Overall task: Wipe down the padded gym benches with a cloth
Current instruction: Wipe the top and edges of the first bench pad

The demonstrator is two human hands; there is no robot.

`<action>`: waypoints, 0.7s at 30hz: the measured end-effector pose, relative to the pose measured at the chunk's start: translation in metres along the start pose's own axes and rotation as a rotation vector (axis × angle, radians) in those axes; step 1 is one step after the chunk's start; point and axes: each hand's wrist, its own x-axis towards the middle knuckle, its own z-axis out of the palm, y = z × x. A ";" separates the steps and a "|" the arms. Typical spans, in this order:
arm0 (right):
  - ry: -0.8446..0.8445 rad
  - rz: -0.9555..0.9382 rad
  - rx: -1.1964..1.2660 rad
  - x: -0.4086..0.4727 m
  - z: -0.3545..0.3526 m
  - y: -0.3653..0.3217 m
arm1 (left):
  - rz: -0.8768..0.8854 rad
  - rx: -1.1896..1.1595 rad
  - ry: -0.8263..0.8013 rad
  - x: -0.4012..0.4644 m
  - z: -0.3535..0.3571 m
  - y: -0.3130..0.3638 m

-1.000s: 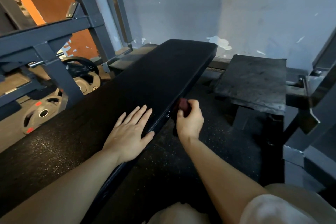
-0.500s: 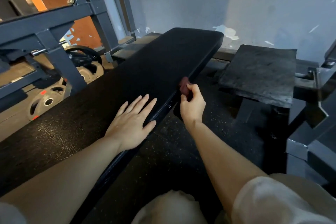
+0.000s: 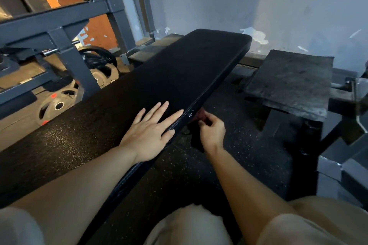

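Note:
A long black padded bench (image 3: 179, 69) runs from the lower left toward the far wall. My left hand (image 3: 151, 131) lies flat on its top near the right edge, fingers straight. My right hand (image 3: 212, 131) is just off that edge, low against the bench's side, gripping a dark red cloth (image 3: 201, 115). Only a small bunch of the cloth shows above my fingers; a dark part hangs below my hand.
A grey steel rack frame (image 3: 65, 45) stands left of the bench, with weight plates (image 3: 57, 105) on the floor behind it. A worn square black pad (image 3: 290, 83) sits to the right. Grey metal machine parts (image 3: 342, 165) fill the lower right. The floor is speckled black rubber.
My right hand with the cloth first slid farther along the bench's side edge, then came back toward me and lower. My left hand has stayed flat on the pad.

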 end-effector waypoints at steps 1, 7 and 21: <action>0.040 -0.046 -0.013 -0.003 -0.002 0.001 | 0.000 0.002 -0.002 0.000 -0.001 0.001; 0.023 -0.369 -0.186 -0.025 -0.002 -0.017 | -0.008 -0.004 -0.011 0.002 -0.001 0.001; 0.017 -0.301 -0.377 -0.042 -0.005 -0.008 | -0.024 -0.028 0.010 0.000 0.002 0.002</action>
